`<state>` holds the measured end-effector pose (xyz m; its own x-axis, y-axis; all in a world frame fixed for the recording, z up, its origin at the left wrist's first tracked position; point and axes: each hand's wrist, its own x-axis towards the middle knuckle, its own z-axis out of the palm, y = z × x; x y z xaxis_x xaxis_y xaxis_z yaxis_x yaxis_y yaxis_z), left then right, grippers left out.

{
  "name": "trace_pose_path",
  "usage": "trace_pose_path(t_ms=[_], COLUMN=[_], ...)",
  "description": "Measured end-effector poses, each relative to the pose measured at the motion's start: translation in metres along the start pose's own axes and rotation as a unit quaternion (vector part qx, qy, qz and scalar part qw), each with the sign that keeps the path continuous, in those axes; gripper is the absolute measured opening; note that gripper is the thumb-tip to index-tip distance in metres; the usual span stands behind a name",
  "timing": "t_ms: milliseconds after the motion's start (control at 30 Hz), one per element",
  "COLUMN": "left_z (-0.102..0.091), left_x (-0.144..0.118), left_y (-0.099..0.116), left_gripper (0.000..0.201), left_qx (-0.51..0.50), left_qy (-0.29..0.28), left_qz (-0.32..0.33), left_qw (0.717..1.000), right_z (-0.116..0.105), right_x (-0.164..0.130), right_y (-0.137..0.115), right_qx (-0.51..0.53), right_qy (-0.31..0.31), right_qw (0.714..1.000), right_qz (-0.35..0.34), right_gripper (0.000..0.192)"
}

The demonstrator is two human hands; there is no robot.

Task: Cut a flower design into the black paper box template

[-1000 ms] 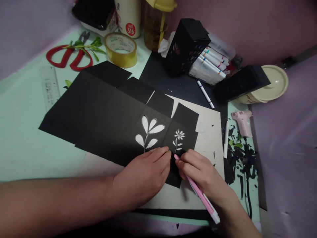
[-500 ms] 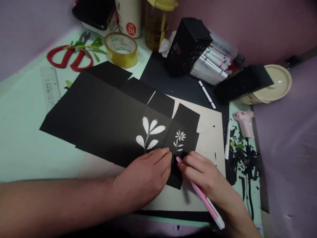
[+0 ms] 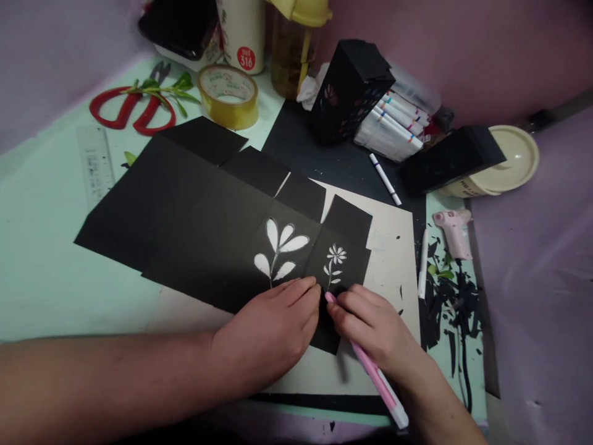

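A pink craft knife [image 3: 370,371] is gripped like a pen in the right hand [image 3: 370,330], its fingers closed round the barrel and its tip set on the near edge of the black card [image 3: 194,216], just below a small cut-out flower [image 3: 334,262]. The left hand [image 3: 269,330] is laid flat, palm down and fingers together, pressing the same near edge of the card just beside the knife tip; nothing is held in it. The card is spread over a pale cutting board [image 3: 389,247] on the green bench [image 3: 37,247], and a larger cut-out sprig of leaves [image 3: 279,250] is seen in it just left of the flower. To the right of the board a white pen [image 3: 422,262] is lying beside a scatter of black paper scraps [image 3: 451,303], with a pink glue gun [image 3: 451,232] just beyond them. Further back, a loose marker [image 3: 384,179] is found on a dark sheet, near a box of markers [image 3: 393,123] and an upright black paper lantern [image 3: 349,89]; a second black lantern [image 3: 451,157] is lying on its side against a cream lid [image 3: 512,157]. At the far left a clear ruler [image 3: 95,164], red scissors [image 3: 132,108] with a green sprig across them and a roll of tape [image 3: 228,96] are placed, and behind these a white bottle [image 3: 241,34] and a yellow-lidded jar [image 3: 291,43] are standing
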<state>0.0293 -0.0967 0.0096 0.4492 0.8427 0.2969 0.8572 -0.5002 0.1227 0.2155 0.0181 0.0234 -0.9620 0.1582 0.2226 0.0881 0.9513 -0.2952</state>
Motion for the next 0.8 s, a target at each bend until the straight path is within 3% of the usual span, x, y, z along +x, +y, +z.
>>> trace_pose_path(t_ms=[100,267,467,600,700,800], left_z=[0.0,0.0,0.003,0.003,0.005,0.006], left_x=[0.001,0.002,0.001,0.001,0.002,0.002], left_y=[0.0,0.0,0.0,0.0,0.0,0.0], left_gripper=[0.03,0.027,0.025,0.023,0.023,0.023], left_qx=[-0.002,-0.006,-0.005,-0.023,-0.022,-0.018], left_qy=[0.001,0.011,-0.006,-0.022,-0.022,-0.014], left_qz=[-0.001,-0.006,-0.006,-0.007,-0.009,-0.008], left_qw=[1.0,1.0,1.0,0.999,0.999,1.0], right_z=[0.002,0.005,0.006,0.004,-0.006,-0.018], right_x=[-0.002,-0.001,-0.001,0.0,0.011,0.03], right_y=[0.001,0.007,0.02,0.027,0.031,0.037], right_qx=[0.035,0.144,0.284,0.362,0.449,0.45], right_qy=[0.028,0.144,0.209,0.258,0.229,0.145], right_qw=[0.999,0.976,0.913,0.846,0.801,0.817], right_qz=[0.01,0.074,0.205,0.294,0.324,0.33], right_gripper=[0.018,0.022,0.021,0.01,0.009,0.008])
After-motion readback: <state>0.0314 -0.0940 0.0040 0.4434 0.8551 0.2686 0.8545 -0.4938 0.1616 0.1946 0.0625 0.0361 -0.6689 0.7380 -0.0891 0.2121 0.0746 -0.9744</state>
